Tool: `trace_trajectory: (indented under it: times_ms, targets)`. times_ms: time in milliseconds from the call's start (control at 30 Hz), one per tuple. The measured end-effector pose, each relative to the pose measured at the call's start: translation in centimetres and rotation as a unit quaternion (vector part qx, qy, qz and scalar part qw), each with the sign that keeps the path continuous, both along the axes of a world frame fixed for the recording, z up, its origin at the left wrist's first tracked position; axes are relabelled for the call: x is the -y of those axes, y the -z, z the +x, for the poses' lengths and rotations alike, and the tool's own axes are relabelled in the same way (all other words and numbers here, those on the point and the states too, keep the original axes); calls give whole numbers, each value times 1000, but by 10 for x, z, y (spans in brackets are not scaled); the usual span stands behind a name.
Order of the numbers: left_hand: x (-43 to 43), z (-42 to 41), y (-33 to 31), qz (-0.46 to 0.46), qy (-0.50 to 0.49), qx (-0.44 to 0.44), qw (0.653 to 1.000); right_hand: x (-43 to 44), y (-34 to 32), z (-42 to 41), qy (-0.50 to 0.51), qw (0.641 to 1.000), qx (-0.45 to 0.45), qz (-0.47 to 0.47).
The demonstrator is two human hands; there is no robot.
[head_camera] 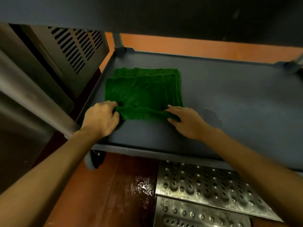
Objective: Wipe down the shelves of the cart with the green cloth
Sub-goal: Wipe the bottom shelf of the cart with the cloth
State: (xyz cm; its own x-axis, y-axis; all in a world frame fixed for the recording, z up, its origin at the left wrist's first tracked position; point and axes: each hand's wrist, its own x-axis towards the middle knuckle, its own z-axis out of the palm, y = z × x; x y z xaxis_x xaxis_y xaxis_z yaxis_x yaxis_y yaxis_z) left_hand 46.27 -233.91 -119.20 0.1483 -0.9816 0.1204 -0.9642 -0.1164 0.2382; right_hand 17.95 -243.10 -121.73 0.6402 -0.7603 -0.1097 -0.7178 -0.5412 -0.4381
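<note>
The cart's grey lower shelf (229, 95) spreads under and beyond both hands. The folded green cloth (144, 92) lies flat on it just past the fingertips, its near edge bunched between the hands. The left hand (101, 118) curls round the near left corner. The right hand (186, 122) pinches the near right corner between thumb and fingers.

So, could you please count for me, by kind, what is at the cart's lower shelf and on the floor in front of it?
Green cloth: 1
Hands gripping its near edge: 2, left hand and right hand
Metal floor grates: 2
Cart wheel: 1
Total: 6
</note>
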Motion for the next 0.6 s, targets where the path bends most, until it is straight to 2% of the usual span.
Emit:
trace_trajectory:
  times_ms: [167, 267, 467, 600]
  targets:
    - [-18, -10, 4, 87, 3, -58, 995, -26, -3, -16, 36, 997, 65, 37]
    - [-29, -15, 10, 134, 22, -57, 989, -37, -7, -28, 55, 993, 79, 69]
    - [-31, -21, 7, 181, 55, -49, 981, -56, -15, -45, 8, 999, 19, 41]
    - [-33, -37, 6, 148, 90, -24, 985, -63, -18, -57, -35, 999, -30, 8]
